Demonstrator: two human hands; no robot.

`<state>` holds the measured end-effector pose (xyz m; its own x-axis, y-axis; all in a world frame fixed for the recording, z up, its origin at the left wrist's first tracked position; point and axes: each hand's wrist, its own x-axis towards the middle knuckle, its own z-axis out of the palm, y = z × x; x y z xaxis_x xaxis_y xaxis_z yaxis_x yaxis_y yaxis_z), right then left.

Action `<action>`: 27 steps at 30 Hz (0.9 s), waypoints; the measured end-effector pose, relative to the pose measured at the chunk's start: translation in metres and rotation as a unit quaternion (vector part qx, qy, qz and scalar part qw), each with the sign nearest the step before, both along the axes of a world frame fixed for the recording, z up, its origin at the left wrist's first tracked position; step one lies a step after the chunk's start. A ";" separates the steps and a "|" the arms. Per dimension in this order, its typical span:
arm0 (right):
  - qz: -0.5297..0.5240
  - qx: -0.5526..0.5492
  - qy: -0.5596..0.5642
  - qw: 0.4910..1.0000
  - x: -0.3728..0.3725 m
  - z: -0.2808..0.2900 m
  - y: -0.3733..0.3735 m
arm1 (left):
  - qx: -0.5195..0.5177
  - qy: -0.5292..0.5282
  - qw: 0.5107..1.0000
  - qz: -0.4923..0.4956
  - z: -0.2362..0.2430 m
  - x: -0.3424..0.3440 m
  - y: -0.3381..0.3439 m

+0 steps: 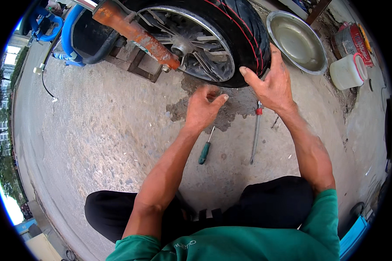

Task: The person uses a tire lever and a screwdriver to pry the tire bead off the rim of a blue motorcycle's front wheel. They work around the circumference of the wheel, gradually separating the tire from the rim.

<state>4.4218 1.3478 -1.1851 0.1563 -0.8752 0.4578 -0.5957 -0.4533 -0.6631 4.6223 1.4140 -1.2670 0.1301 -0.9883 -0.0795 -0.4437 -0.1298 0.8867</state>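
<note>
A motorcycle wheel with a grey spoked rim [228, 52] and a black tire [248, 39] with red lines stands at the top centre. Against the tire's right side is my right hand [272, 85], its thumb on the sidewall and its fingers along the tread. Just below the wheel's lower edge is my left hand [204, 108], with loosely bent fingers and the thumb held apart. No object shows in it; its fingertips are partly hidden. A green-handled screwdriver [204, 152] lies on the ground below my left hand. To its right lies a long metal tool with a red collar [258, 112].
A rusty orange fork leg [139, 37] reaches the wheel hub. A metal basin [298, 41] sits right of the tire, beside a whitish plastic bucket [346, 73] and a red container [355, 43]. A blue-framed object [69, 35] stands upper left. Concrete ground [104, 126] has a wet patch under the wheel.
</note>
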 end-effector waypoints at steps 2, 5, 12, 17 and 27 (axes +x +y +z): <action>-0.018 0.007 0.012 1.000 -0.001 -0.003 -0.002 | 0.019 -0.012 1.000 -0.014 -0.001 -0.005 0.001; -0.020 0.058 0.019 0.998 -0.003 -0.003 -0.006 | 0.042 -0.009 0.999 -0.020 -0.009 -0.007 0.005; -0.010 0.043 0.027 0.999 -0.002 0.011 -0.003 | 0.049 0.045 0.998 0.003 -0.013 0.009 0.017; 0.001 0.063 0.016 0.998 0.003 0.026 0.000 | -0.016 0.047 0.999 0.013 -0.003 0.024 0.012; 0.007 0.144 -0.102 0.984 0.000 -0.018 0.010 | -0.151 -0.016 0.987 -0.045 0.047 0.009 -0.025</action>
